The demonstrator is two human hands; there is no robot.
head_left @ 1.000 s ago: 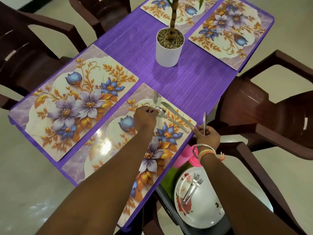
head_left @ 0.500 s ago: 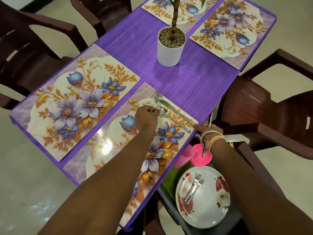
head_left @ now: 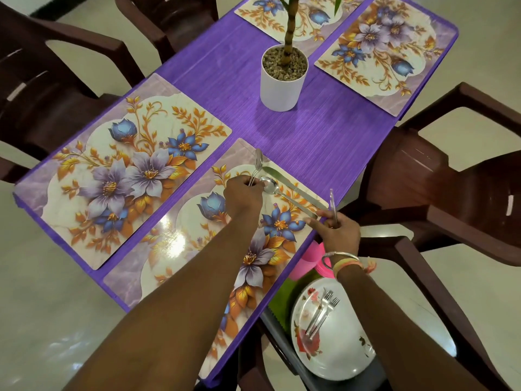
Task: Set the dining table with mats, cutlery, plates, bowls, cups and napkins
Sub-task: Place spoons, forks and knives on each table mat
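Note:
Four floral mats lie on the purple table [head_left: 324, 142]. On the near mat [head_left: 180, 249] a spoon [head_left: 272, 187] and a table knife [head_left: 293, 187] lie side by side at its far right corner. My left hand [head_left: 244, 194] grips the thin handles of cutlery, a spoon bowl [head_left: 258, 162] sticking out beyond it over the mat. At the table's right edge my right hand [head_left: 339, 231] holds another knife [head_left: 332, 203] upright, its fingertips by the handle ends of the laid spoon and knife.
Below the table's right edge a dark tray [head_left: 284, 328] carries a flowered white plate [head_left: 338, 351] with two forks [head_left: 321, 311], pink cups [head_left: 310, 263] and something green. A white plant pot [head_left: 282, 80] stands mid-table. Brown chairs [head_left: 423, 170] surround the table.
My right hand dipped down toward the pink cups, then rose back to the mat's corner with the knife still upright. My left hand stayed in place.

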